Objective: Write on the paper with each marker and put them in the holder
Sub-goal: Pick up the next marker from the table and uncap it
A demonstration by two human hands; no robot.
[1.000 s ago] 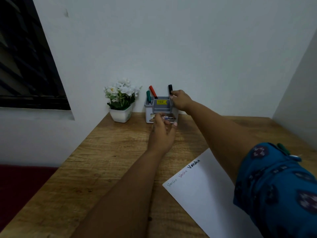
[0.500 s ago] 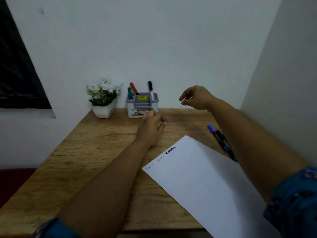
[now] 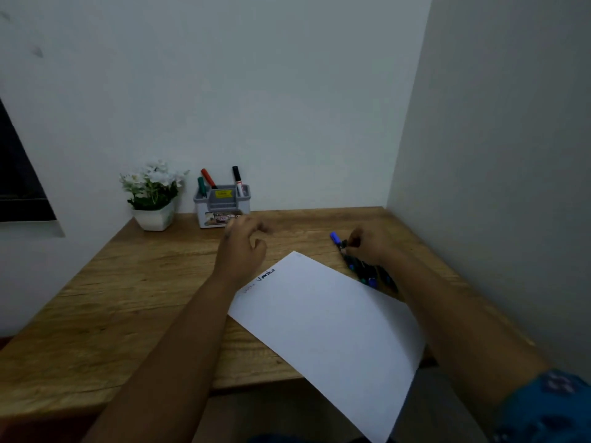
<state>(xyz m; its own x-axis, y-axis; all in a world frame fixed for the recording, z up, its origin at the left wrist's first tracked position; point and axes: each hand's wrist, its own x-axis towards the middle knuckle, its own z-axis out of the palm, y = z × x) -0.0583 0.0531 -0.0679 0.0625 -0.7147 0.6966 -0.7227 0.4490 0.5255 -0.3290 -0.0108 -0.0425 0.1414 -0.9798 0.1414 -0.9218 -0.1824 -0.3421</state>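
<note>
**Right grip closing on the next marker beside the paper**

Grip first: my right hand (image 3: 367,247) sits curled over the near end of the loose markers (image 3: 361,266) on the counter (image 3: 128,298), fingers bent round a dark barrel just behind the blue cap (image 3: 334,237); motion blur keeps me from saying whether the pinch is firm, but I read it as taking hold of that marker. My left hand (image 3: 241,247) hovers above the counter between the holder (image 3: 222,204) and the paper (image 3: 326,321), fingers loosely curled, holding nothing.

The loose markers lie in a bunch just beside the right edge of the paper, well apart from the holder; three markers already stand in it, a green one (image 3: 201,185) and a red one (image 3: 208,178) on the left, a black one (image 3: 237,179) on the right.

Handling, as I judge it: the markers look light, stiff and smooth-sided, so they should roll or scatter if nudged; I would take the barrel at mid-length, clear of the cap, and lift it free of its neighbours. The paper is thin and limp and may slide under the pen; the left hand is well placed to pin it.

Writing: "Varsha" (image 3: 266,275) in dark ink at the paper's far corner, with fainter words beside it too pale to read; the holder carries a yellow label (image 3: 223,194) and a printed sticker, both too small to read.

A white flower pot (image 3: 155,215) stands left of the holder.
</note>
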